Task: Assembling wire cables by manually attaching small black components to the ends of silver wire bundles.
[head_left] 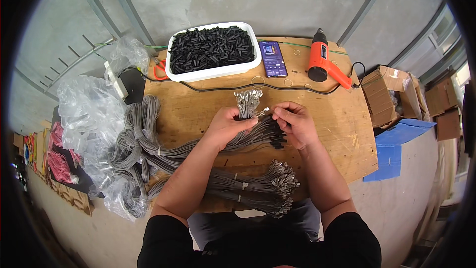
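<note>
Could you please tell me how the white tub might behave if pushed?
Wide and low, the white tub probably won't tip easily. Its loose black pieces, heaped high, may spill if jolted. The black cord in front might snag it.

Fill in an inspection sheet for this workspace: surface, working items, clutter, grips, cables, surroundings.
Surface: wooden tabletop, marked in places.
Working items: held grey wire bundle with metal ends up; black-tipped wire ends beside it; tied bundles near the front edge; white tub full of black sleeves; orange heat gun, back right.
Clutter: phone beside the tub; crumpled clear plastic at left.
Grips: left grip closed around the held bundle; right grip near one metal-tipped end, contact unclear.
Cables: black cord across the tabletop.
Surroundings: grey wall; cardboard box and blue panel at right.
</note>
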### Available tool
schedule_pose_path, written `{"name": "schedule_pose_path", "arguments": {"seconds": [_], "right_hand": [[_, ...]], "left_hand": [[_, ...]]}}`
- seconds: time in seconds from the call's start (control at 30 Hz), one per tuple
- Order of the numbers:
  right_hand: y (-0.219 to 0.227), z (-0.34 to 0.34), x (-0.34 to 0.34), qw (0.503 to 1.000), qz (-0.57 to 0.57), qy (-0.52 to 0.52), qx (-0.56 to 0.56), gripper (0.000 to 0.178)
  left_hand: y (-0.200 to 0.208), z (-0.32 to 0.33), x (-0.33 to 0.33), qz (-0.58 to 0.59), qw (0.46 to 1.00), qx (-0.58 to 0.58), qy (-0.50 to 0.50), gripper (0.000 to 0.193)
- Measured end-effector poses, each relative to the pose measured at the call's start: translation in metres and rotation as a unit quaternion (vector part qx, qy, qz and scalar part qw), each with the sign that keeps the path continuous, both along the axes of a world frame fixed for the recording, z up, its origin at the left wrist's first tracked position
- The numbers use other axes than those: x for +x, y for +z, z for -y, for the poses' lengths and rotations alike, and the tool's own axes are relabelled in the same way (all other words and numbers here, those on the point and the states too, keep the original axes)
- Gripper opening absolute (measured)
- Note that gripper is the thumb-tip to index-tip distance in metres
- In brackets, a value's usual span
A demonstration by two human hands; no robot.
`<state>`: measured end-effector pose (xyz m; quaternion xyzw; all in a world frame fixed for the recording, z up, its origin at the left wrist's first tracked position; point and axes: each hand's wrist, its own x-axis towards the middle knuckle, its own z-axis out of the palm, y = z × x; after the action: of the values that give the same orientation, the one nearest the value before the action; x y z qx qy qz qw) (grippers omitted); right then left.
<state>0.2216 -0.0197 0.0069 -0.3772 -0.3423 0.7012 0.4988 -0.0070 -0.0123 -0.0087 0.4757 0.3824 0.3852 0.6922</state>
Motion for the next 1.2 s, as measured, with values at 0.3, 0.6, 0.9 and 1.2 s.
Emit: {"name": "schedule_pose_path", "arguments": {"seconds": [0.3,0.6,0.9,1.2], "right_hand": [[0.001,0.007,-0.009,0.997,0.075,-0.003,0.034,0.015],[-0.006,0.009,-0.017,0.984,0.103,-0.040,0.142,0.007],[0.002,0.011,-0.010,0.996,0.070,0.010,0.061,0.015],[-0.004,0.010,-0.013,0.972,0.167,0.019,0.163,0.011]], "left_hand": [[0.003,0.002,0.003,-0.046,0.999,0.021,0.013,0.016],[0.000,0.003,0.008,-0.229,0.967,0.106,-0.038,0.017],[0.005,0.002,0.005,-0.089,0.996,0.013,0.007,0.013],[0.006,0.002,0.002,-0.070,0.997,0.012,-0.018,0.016]]}}
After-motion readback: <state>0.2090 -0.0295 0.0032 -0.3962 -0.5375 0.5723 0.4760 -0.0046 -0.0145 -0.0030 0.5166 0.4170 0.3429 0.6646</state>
